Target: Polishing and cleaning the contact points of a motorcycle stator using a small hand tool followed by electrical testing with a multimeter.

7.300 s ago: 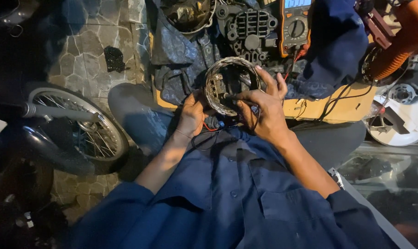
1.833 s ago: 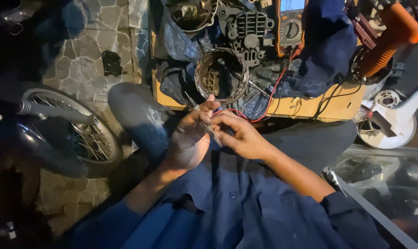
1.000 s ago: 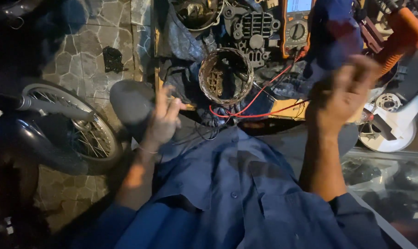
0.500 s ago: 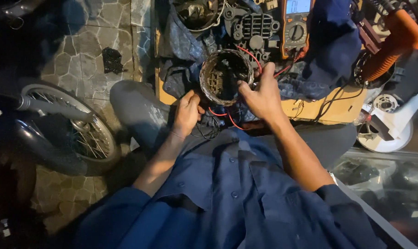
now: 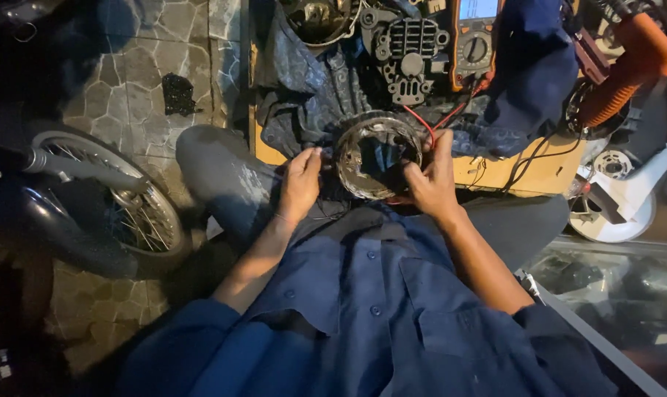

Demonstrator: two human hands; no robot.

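The head view is taken from above a seated person in a dark blue shirt (image 5: 363,309), knees apart, with a low wooden tabletop (image 5: 539,173) lying just beyond them. To the left a motorcycle wheel (image 5: 120,206) is standing on the stone floor (image 5: 135,81). A crumpled blue cloth (image 5: 304,88) is spread over the tabletop, and a dark finned metal casing (image 5: 410,55) and an orange meter (image 5: 474,37) are resting on it. At the near edge, between the knees, a round metal ring with windings (image 5: 377,156) is being held tilted toward the camera.

The right hand (image 5: 432,180) is curled around the ring's right rim, fingers closed on it. The left hand (image 5: 302,182) is placed just beside the left rim, fingers bent together; whether something thin is being pinched cannot be told.

A red wire (image 5: 440,121) is running from the meter to the ring. Judged from this, the wire could be snagged or pulled loose if the ring is being turned, and the meter dragged off. The ring, gripped firmly on one side only, could slip onto the lap.
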